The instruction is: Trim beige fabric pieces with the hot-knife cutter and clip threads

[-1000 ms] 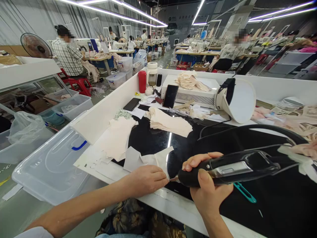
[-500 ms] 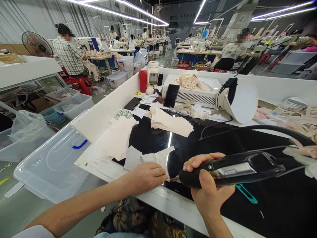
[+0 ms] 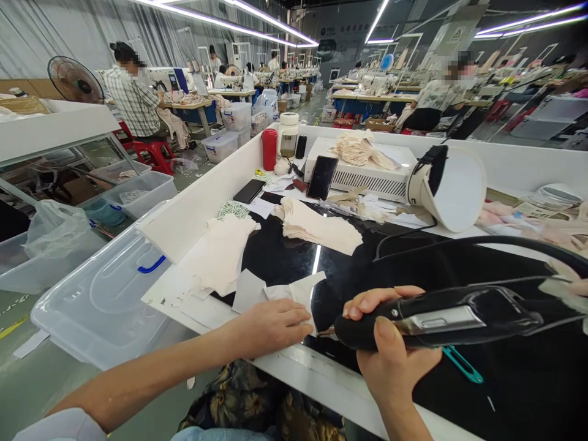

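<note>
My right hand (image 3: pixel 395 343) is wrapped round a black hand-held power tool (image 3: pixel 441 321) with a silver switch panel and a thin copper-coloured tip. That tip points left, close to the fingertips of my left hand (image 3: pixel 278 327). My left fingers are pressed together at the edge of a white fabric piece (image 3: pixel 305 291) on the black glossy work surface (image 3: pixel 340 275); the thumb is hidden. Behind this hand lies a folded white piece (image 3: pixel 248 291). Stacks of cream fabric pieces rest farther back, one at the left (image 3: pixel 225 251) and one in the middle (image 3: pixel 321 226).
A white cone-shaped lamp (image 3: pixel 462 190) stands at the back right. Near it are a white vented box (image 3: pixel 367 177), phones (image 3: pixel 322 177), a red cup (image 3: pixel 269 149) and a glass bottle (image 3: pixel 288 138). A teal thread snipper (image 3: pixel 462 364) lies by my right wrist. The tool's cable (image 3: pixel 505 239) arcs behind it.
The view has shifted slightly, so everything sits a little farther right. Both hands keep nearly the same place relative to the fabric and the tool.
</note>
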### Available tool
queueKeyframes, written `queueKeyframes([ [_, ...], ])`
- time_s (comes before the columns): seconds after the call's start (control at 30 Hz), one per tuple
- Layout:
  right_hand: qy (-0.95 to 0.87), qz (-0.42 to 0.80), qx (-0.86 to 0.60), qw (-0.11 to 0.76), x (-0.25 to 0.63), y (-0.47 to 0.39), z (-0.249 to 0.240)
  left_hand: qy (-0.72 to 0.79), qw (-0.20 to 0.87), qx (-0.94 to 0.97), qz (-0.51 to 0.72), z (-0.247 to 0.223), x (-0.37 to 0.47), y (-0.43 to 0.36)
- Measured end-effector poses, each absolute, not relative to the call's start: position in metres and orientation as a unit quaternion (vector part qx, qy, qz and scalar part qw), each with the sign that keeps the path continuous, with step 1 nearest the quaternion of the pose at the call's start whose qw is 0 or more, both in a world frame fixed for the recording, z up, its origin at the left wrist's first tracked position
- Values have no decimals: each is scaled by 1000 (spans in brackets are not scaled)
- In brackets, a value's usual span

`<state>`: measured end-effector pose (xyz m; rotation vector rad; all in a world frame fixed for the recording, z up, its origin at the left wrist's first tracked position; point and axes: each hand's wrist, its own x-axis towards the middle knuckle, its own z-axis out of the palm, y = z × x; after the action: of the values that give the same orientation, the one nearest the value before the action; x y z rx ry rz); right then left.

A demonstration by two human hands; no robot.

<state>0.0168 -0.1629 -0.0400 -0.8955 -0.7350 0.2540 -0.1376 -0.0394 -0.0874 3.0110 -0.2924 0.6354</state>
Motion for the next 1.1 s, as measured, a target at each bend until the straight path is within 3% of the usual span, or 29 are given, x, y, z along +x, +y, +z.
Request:
queueKeyframes([
  [1.1, -320, 111, -409, 847, 23, -140, -38, -63, 88, 975, 192, -93, -138, -36],
])
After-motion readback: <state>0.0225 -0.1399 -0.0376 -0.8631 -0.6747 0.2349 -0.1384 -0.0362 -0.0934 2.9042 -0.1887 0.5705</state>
